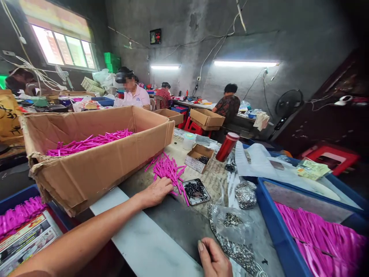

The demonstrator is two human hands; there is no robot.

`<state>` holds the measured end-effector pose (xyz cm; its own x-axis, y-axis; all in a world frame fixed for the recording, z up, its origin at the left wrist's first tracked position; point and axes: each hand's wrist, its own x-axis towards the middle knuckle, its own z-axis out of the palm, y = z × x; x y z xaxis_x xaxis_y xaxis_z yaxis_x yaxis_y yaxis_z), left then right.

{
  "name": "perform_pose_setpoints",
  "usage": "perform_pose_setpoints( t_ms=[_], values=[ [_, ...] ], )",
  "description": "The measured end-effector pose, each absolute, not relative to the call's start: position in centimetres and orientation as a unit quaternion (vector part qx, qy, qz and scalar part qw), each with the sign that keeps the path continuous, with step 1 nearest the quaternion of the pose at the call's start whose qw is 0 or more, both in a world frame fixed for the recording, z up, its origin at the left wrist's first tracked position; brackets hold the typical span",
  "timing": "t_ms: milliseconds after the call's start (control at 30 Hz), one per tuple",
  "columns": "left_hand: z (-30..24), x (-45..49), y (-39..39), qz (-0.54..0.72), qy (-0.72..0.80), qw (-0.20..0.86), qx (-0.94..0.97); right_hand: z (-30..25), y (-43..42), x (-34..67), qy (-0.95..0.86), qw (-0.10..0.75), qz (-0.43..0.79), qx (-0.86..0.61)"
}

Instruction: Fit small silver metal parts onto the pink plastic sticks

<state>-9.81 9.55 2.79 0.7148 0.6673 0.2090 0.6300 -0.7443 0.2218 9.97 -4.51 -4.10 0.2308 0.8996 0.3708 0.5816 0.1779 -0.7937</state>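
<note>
My left hand [157, 191] reaches forward across the table, palm down, and rests at the near edge of a loose pile of pink plastic tubes [168, 169]; its fingertips are hidden among them. My right hand [215, 259] lies at the bottom edge with fingers curled, beside a clear bag of small metal parts [233, 246]. A small black tray of dark parts [196, 191] sits just right of the pink pile.
A big cardboard box [95, 161] of pink tubes stands on the left. Blue bins with pink pieces sit at the right [268, 227] and lower left [17, 194]. A red flask [226, 146] and a small carton [198, 157] stand farther back. Other people work at distant tables.
</note>
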Motion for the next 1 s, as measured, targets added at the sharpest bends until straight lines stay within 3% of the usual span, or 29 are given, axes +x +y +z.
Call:
perform_pose_setpoints(
  t_ms=[67, 200, 400, 600, 767, 1000],
  values=[
    [2.9, -8.5, 8.0, 0.177, 0.351, 0.1, 0.914, -4.1, -4.6, 9.9, -0.585, 0.492, 0.178, -0.62],
    [3.1, -5.8, 4.5, 0.313, 0.342, 0.307, 0.831, -3.7, -4.7, 9.7, -0.557, 0.517, 0.213, -0.614],
    [2.0, -2.5, 1.2, 0.412, 0.317, 0.573, 0.634, -2.9, -4.7, 10.4, -0.607, 0.502, 0.274, -0.552],
    [0.7, -1.5, 0.5, 0.448, 0.324, 0.651, 0.521, -3.1, -4.5, 10.4, -0.596, 0.527, 0.272, -0.541],
    [0.8, -1.5, 0.1, 0.46, 0.311, 0.697, 0.454, -2.4, -4.4, 10.1, -0.633, 0.487, 0.246, -0.549],
    [1.5, -2.8, 0.3, 0.445, 0.301, 0.698, 0.473, -2.2, -4.5, 10.0, -0.638, 0.473, 0.225, -0.564]
  ],
)
